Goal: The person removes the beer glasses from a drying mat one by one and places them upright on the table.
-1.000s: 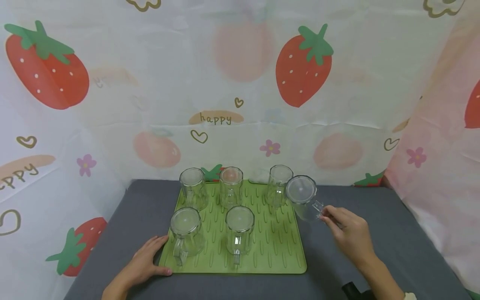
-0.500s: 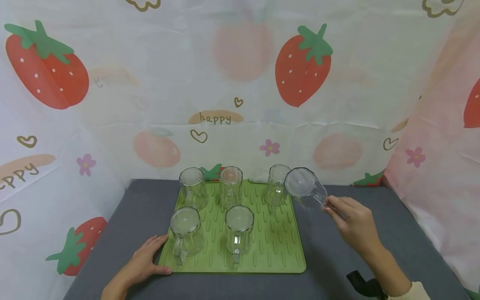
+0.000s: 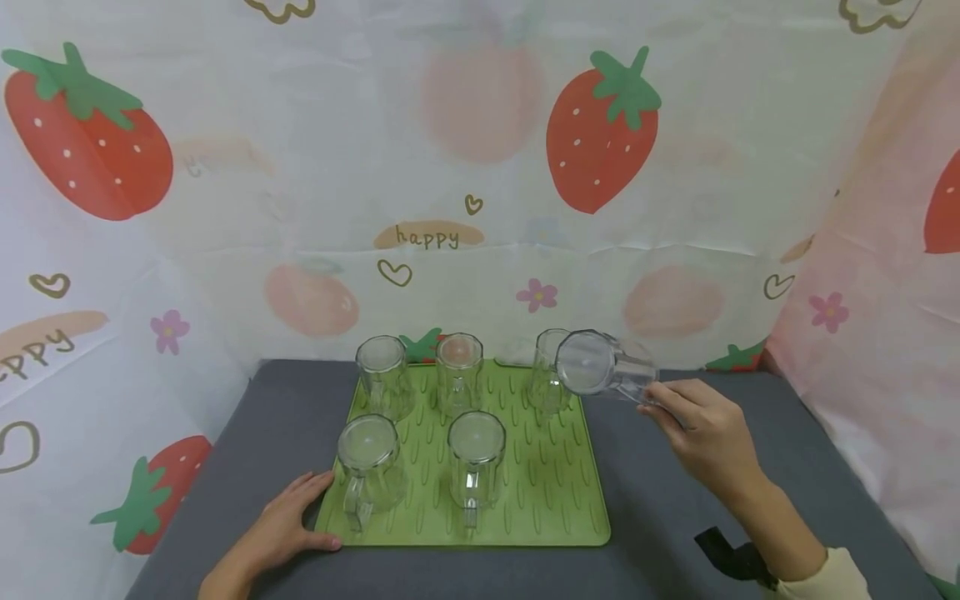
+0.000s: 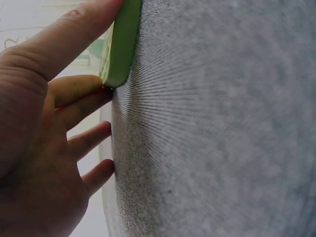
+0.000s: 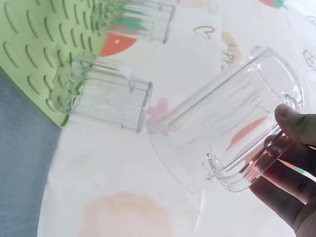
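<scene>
My right hand [image 3: 705, 433] pinches the handle of a clear glass mug [image 3: 588, 362] and holds it up over the back right of the green drying mat [image 3: 555, 492]. Tipped nearly on its side, this mug has its base toward the left. In the right wrist view, the thumb and fingers [image 5: 284, 197] close round the handle of the mug [image 5: 217, 123]. Behind it, partly covered in the head view, an upside-down mug [image 3: 546, 383] stands on the mat. With fingers spread, my left hand [image 3: 277, 525] touches the mat's front left corner, seen as a green edge [image 4: 123, 44] in the left wrist view.
More mugs stand upside down on the mat: one at back left [image 3: 384, 379], one at back middle [image 3: 460, 375], one at front left [image 3: 372, 462] and one at front middle [image 3: 477, 458]. A grey cloth [image 3: 675, 500] covers the table. A strawberry-print curtain [image 3: 480, 292] hangs behind.
The mug in my right hand has tipped from almost upside down to nearly sideways, and its base has swung left and up. That hand rose slightly. My left hand stays at the mat corner.
</scene>
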`<state>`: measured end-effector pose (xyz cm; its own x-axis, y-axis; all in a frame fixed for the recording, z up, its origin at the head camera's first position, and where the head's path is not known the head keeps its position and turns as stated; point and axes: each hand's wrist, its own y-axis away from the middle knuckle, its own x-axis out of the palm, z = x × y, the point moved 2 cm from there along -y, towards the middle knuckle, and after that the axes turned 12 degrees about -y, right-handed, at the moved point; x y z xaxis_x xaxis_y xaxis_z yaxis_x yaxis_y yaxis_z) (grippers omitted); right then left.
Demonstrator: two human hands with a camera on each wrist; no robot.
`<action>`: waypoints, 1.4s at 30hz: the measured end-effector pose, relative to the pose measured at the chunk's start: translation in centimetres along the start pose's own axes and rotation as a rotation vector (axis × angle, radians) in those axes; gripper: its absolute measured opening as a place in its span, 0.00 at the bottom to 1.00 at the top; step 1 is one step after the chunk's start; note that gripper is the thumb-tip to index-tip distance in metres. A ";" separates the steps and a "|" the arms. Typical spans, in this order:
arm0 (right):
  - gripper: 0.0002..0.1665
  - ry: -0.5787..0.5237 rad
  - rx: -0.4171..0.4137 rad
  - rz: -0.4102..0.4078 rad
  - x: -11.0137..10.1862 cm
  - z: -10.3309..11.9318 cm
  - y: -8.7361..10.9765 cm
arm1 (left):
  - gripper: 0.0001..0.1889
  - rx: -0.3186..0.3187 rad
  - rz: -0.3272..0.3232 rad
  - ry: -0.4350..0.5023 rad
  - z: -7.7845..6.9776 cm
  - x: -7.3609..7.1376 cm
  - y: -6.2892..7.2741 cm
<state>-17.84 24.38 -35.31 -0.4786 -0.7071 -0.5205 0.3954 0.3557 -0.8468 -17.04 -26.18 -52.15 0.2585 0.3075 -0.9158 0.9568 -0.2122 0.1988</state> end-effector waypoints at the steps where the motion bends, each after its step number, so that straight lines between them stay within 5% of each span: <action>1: 0.35 0.003 -0.006 0.000 0.0 0.0 -0.1 | 0.54 0.002 0.000 -0.003 0.0 0.0 0.0; 11: 0.32 0.043 -0.036 0.049 -0.4 0.5 -1.0 | 0.53 0.011 -0.009 -0.032 -0.1 0.0 0.0; 32: 0.29 0.048 -0.219 -0.016 0.0 1.6 -2.4 | 0.52 -0.029 0.014 -0.016 -0.3 0.1 0.4; 38: 0.26 0.078 -0.229 0.005 0.0 1.9 -2.5 | 0.49 -0.011 -0.017 -0.018 -0.4 -0.4 0.8; 42: 0.24 0.084 -0.244 0.007 0.0 2.0 -2.5 | 0.42 -0.048 -0.096 -0.021 -0.2 -1.3 1.0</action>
<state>-17.29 22.30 -33.01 -0.5438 -0.6544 -0.5254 0.2032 0.5047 -0.8390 -16.37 -26.59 -50.68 0.1626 0.3045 -0.9385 0.9824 -0.1382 0.1253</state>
